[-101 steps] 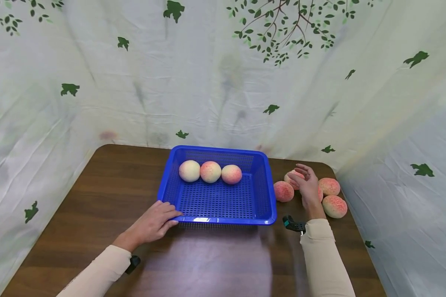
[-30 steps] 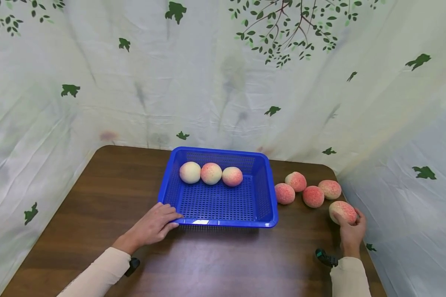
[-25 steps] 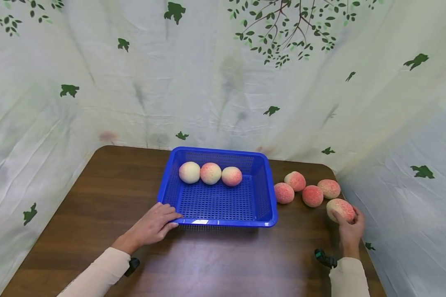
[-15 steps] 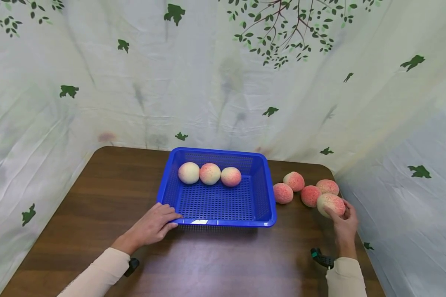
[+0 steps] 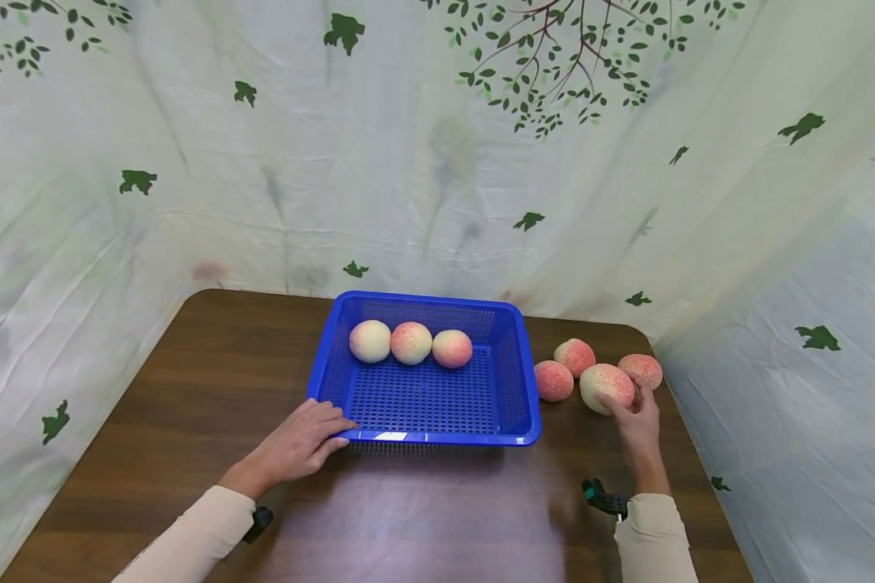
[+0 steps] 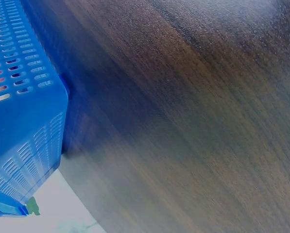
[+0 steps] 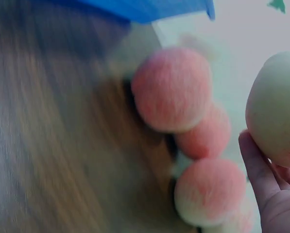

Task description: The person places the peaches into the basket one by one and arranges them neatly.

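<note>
My right hand (image 5: 638,417) holds a pale peach with a pink blush (image 5: 607,389) between thumb and fingers. In the right wrist view this peach (image 7: 278,111) is raised off the table. Below and behind it lie more peaches: a pink one (image 5: 554,380) beside the basket, another (image 5: 574,357) behind that, and one (image 5: 640,370) near the right edge. The held peach hides a further one in the head view. My left hand (image 5: 302,441) grips the front left corner of a blue plastic basket (image 5: 430,437), fingers over the rim. Three peaches (image 5: 411,343) sit in a row inside it.
The brown wooden table (image 5: 423,510) ends at a pale curtain (image 5: 408,162) with leaf prints at the back and right. The basket's right wall stands close to the loose peaches. Its front half shows bare mesh floor.
My right hand came from above the loose peaches to the right edge, took hold of the outermost peach, and carried it left above the others. The left hand and basket have stayed put.
</note>
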A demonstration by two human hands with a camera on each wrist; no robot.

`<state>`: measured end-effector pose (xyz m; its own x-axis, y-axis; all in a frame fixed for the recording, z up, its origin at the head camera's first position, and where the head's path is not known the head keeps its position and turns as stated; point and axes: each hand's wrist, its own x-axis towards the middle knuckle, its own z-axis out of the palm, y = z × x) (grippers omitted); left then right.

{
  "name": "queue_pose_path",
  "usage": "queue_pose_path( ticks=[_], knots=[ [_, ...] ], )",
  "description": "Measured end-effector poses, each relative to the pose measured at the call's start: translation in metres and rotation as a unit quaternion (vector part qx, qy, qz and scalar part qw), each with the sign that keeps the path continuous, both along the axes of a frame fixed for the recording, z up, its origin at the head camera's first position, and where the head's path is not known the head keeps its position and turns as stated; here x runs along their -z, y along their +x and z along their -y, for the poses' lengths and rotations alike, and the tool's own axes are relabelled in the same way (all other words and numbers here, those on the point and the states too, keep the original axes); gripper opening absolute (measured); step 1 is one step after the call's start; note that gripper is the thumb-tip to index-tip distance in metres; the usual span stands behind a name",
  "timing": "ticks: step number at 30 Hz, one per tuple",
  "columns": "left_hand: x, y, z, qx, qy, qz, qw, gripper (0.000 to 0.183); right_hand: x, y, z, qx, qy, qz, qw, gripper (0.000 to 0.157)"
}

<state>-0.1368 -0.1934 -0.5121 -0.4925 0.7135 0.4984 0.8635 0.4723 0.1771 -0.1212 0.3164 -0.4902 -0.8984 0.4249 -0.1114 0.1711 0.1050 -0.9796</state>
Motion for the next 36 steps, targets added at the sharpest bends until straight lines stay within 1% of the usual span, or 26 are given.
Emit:
queue_pose_path(
  ticks=[4,8,13,18,21,23,27,31,36],
  knots=[
    [0.001,0.000,0.000,0.000,0.000,-0.004,1.0000,0.028,-0.006,-0.004,0.013,-0.034,-0.007,-0.007,0.999,0.061],
    [0.001,-0.001,0.000,0.001,0.000,-0.006,1.0000,0.031,-0.013,-0.009,0.029,-0.053,-0.025,-0.017,0.998,0.056],
    [0.002,-0.001,0.001,0.001,0.002,-0.007,1.0000,0.033,-0.020,-0.017,0.052,-0.080,-0.032,-0.042,0.995,0.058],
    [0.002,-0.001,0.000,-0.001,0.002,-0.007,1.0000,0.033,-0.023,-0.026,0.076,-0.120,-0.041,-0.075,0.989,0.061],
    [0.001,-0.001,0.000,-0.002,0.000,-0.007,1.0000,0.029,-0.023,-0.030,0.091,-0.140,-0.036,-0.089,0.985,0.060],
    [0.001,-0.001,0.000,-0.001,0.000,-0.008,1.0000,0.022,-0.023,-0.033,0.101,-0.149,-0.025,-0.094,0.984,0.060],
    [0.000,-0.001,-0.001,0.000,-0.001,-0.011,0.9999,0.011,-0.023,-0.041,0.125,-0.169,-0.042,-0.109,0.979,0.059],
    [0.000,-0.001,0.000,0.000,-0.001,-0.012,0.9999,0.011,-0.024,-0.047,0.149,-0.189,-0.066,-0.114,0.973,0.060],
    [0.000,-0.001,0.000,-0.001,-0.002,-0.012,0.9999,0.010,-0.022,-0.055,0.179,-0.214,-0.075,-0.122,0.966,0.061]
  ],
)
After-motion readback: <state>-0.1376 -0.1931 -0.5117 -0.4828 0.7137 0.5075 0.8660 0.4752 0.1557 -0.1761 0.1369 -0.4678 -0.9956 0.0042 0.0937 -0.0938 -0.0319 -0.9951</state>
